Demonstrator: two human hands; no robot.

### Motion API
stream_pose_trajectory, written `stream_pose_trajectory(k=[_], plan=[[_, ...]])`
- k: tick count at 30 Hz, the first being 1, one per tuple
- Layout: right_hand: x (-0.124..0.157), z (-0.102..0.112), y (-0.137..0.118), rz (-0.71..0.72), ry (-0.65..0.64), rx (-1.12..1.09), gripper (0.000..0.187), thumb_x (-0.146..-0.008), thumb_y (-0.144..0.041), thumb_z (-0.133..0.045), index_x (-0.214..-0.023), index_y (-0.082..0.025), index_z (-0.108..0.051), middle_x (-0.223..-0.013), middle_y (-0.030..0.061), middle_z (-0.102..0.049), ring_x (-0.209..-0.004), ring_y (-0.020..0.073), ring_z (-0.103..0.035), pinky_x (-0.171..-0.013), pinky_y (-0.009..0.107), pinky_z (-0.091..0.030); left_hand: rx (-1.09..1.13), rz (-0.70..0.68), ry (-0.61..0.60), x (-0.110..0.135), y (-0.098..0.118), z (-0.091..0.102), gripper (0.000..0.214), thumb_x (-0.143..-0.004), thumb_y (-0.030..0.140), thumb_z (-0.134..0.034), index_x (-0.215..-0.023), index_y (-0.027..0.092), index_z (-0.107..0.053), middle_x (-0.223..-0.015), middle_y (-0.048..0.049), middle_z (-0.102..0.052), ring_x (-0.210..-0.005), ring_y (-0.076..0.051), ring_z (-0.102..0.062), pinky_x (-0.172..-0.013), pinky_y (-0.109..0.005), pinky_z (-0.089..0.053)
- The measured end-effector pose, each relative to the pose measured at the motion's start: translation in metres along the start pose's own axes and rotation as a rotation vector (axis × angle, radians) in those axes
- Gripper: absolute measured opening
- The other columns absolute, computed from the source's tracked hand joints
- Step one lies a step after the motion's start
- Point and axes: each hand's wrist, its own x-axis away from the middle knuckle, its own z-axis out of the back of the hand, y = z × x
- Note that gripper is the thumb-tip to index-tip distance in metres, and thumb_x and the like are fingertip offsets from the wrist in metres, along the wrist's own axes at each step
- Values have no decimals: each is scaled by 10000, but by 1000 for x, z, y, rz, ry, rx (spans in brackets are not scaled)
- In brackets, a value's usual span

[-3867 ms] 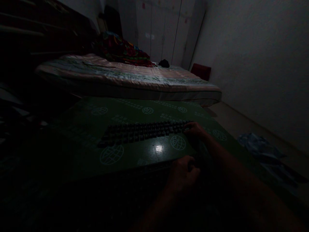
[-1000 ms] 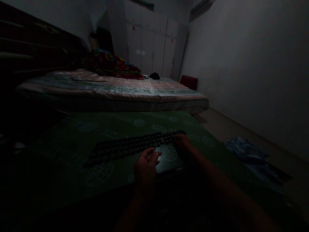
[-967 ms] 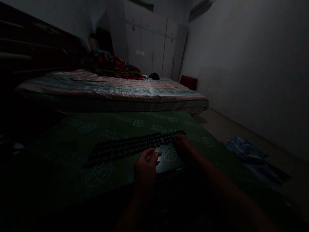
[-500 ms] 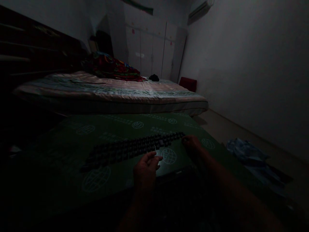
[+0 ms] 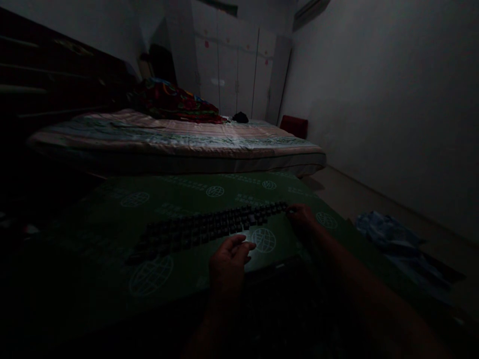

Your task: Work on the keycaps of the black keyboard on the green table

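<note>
Centrally, dark keys [image 5: 194,230] lie in slanting rows on the green surface [image 5: 179,187], which is printed with pale globes [image 5: 263,240]. The right hand [image 5: 301,215] reaches to the right end of the rows, its fingertips at the last keys; whether its grip is closed on one cannot be told. The left hand [image 5: 228,259] is poised just on the near side of the rows, fingers half curled, thumb and forefinger slightly apart; the shaded palm leaves the state of its grip uncertain. Nearest the viewer, a keyboard [image 5: 280,286] lies in deep shadow, a small glint at its far edge. Beyond the surface stands a bed [image 5: 187,142] bearing a red blanket [image 5: 179,103].
</note>
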Motion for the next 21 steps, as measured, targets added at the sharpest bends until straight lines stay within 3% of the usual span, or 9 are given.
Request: stream_pose_trajectory(k=[12,21], plan=[[2,0,1,2,17,-31,286,-665,-198,-600,-932,-219,-701,-889,34,-700,-762,173,-637,-596,217,-450,-11,2,-15,1,1,0,231,-601,262,-633,-794,136,-612,-676,-55,-698,-686,-191,-655,-616,-290,-514],[16,-3,-15,185,-43,-55,290,-722,-215,-566,-982,-203,-693,-868,34,-708,-745,163,-635,-647,213,-463,28,20,-2,0,0,-2,217,-593,237,-629,-786,140,-606,-648,-44,-692,-694,-190,-656,-617,-285,-510]])
